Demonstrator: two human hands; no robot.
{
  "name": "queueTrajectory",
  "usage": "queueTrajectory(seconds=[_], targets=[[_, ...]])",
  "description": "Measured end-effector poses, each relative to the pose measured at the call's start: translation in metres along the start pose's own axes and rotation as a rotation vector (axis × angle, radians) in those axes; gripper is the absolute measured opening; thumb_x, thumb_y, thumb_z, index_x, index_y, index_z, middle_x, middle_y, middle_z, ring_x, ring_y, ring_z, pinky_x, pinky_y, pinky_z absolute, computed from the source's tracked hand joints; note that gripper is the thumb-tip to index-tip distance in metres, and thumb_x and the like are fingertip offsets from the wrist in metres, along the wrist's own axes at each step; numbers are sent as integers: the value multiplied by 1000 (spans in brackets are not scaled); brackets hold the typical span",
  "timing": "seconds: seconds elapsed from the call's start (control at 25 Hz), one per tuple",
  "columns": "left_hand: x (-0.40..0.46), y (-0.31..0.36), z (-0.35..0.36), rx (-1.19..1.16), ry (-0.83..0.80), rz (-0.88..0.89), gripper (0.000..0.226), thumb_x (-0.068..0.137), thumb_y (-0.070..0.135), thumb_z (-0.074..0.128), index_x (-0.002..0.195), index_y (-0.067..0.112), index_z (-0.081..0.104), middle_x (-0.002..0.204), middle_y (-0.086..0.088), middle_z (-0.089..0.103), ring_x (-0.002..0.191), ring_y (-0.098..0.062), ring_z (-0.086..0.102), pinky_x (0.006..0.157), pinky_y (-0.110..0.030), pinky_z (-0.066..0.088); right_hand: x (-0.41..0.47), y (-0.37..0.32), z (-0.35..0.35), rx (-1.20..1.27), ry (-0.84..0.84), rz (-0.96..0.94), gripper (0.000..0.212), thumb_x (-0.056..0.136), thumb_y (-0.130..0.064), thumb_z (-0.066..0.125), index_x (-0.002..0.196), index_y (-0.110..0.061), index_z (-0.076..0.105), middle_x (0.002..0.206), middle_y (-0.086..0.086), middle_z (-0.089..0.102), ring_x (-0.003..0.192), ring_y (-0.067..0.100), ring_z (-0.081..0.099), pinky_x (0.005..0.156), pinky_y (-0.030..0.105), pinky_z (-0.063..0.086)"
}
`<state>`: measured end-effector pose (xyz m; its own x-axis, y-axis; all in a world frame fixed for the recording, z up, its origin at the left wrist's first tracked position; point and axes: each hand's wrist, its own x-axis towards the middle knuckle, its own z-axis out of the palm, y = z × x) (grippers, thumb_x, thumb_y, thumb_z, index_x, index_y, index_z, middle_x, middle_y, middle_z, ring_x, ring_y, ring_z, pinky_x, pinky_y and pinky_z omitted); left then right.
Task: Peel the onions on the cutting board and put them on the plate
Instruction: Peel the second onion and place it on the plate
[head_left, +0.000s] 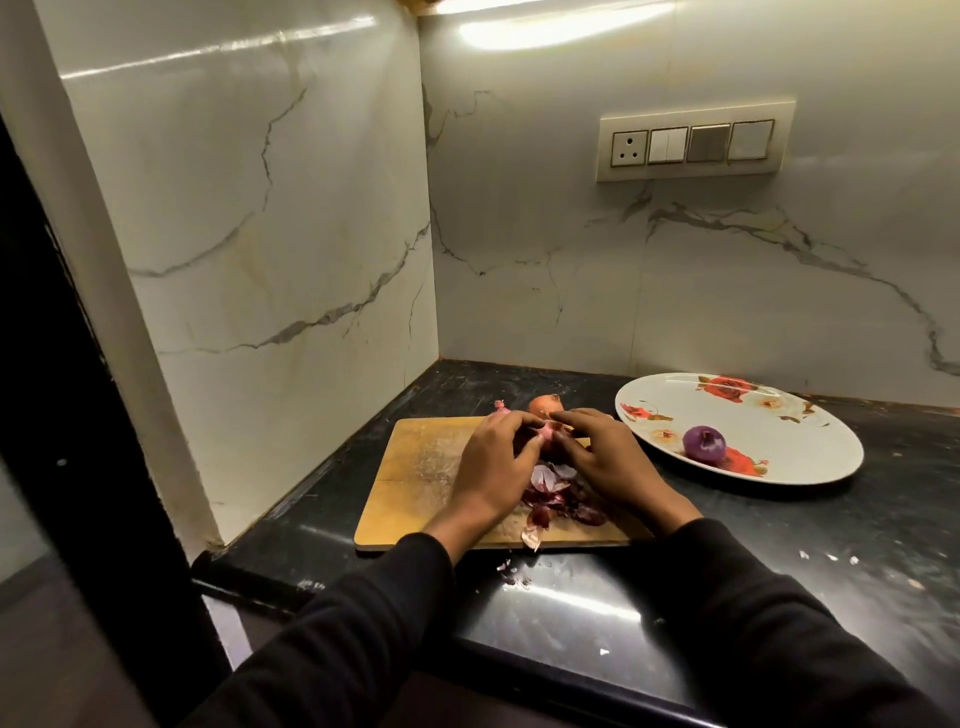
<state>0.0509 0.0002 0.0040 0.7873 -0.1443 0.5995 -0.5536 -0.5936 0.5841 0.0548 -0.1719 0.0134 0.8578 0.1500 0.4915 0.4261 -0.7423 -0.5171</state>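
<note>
A wooden cutting board (415, 478) lies on the black counter. Above it my left hand (493, 462) and my right hand (608, 457) hold one pinkish onion (546, 432) between them, fingers curled round it; most of it is hidden. Behind the hands an unpeeled orange-brown onion (545, 404) rests at the board's far edge. A pile of purple skins (558, 493) lies on the board under my hands. To the right, a peeled purple onion (704, 444) sits on the white flowered plate (810, 457).
Marble walls close off the corner behind and to the left of the board. A switch panel (693, 141) is on the back wall. Bits of skin (511, 569) lie on the counter in front of the board. The counter's front edge runs below my sleeves.
</note>
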Motion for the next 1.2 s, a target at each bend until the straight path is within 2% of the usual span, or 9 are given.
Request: queueTrajectory(seconds=[0.16, 0.32, 0.6, 0.68, 0.84, 0.96, 1.08, 1.16, 1.2], targets=[[-5, -4, -3, -38, 32, 4, 19, 95, 28, 67, 113, 21, 69, 106, 5, 69, 97, -5, 63, 81, -15, 52, 4, 1, 4, 54, 48, 24, 27, 92, -18, 70, 119, -19, 72, 113, 0, 73, 100, 11, 65, 90, 33, 55], [-6, -5, -5, -78, 55, -19, 16, 95, 27, 67, 110, 22, 71, 104, 7, 71, 95, -5, 65, 81, -24, 56, 6, 3, 3, 147, 119, 76, 14, 84, -16, 78, 98, -20, 78, 94, -5, 76, 87, 5, 68, 80, 32, 59], [-7, -7, -5, -100, 92, -48, 16, 95, 23, 67, 110, 22, 72, 104, 8, 73, 96, -4, 66, 83, -30, 59, 1, 0, 9, 45, 235, 60, 13, 90, -6, 68, 90, -18, 70, 84, -4, 68, 80, 9, 64, 66, 20, 49], [-7, -5, -5, -71, 89, -24, 18, 95, 25, 68, 112, 22, 71, 105, 7, 72, 95, -5, 65, 82, -27, 58, 1, 2, 8, 76, 229, 83, 12, 91, -8, 68, 93, -19, 71, 87, -5, 69, 82, 9, 64, 68, 18, 50], [-8, -3, -3, 50, 21, 55, 24, 94, 24, 69, 117, 22, 68, 113, 5, 67, 102, -6, 62, 88, -24, 55, -1, 2, 10, 165, 149, 92, 18, 96, -20, 64, 111, -25, 73, 100, -12, 71, 91, 5, 66, 79, 30, 58], [-9, -4, -3, 81, 1, 57, 26, 93, 23, 69, 119, 23, 66, 114, 4, 66, 104, -8, 60, 89, -24, 53, -3, -3, 4, 165, 25, 43, 27, 96, -30, 65, 122, -29, 68, 101, -19, 65, 93, 1, 64, 79, 18, 52], [-9, -6, -3, 81, -9, 35, 28, 92, 22, 71, 119, 22, 66, 113, 5, 67, 102, -7, 61, 88, -25, 54, -5, -6, 2, 176, -58, 35, 38, 90, -33, 72, 128, -32, 64, 102, -24, 62, 90, -10, 60, 74, 4, 44], [-9, -6, -4, 60, 0, 25, 29, 91, 22, 72, 119, 22, 65, 112, 5, 68, 100, -7, 62, 87, -24, 55, -6, -8, 3, 266, -20, 55, 40, 87, -29, 76, 124, -30, 64, 100, -26, 61, 93, -14, 59, 73, 4, 46], [-9, -6, -4, 38, 6, 15, 28, 92, 23, 71, 120, 22, 65, 112, 6, 68, 99, -6, 63, 86, -23, 56, -5, -8, 3, 285, 23, 62, 41, 85, -28, 78, 124, -27, 65, 101, -22, 61, 96, -9, 61, 74, 8, 48]])
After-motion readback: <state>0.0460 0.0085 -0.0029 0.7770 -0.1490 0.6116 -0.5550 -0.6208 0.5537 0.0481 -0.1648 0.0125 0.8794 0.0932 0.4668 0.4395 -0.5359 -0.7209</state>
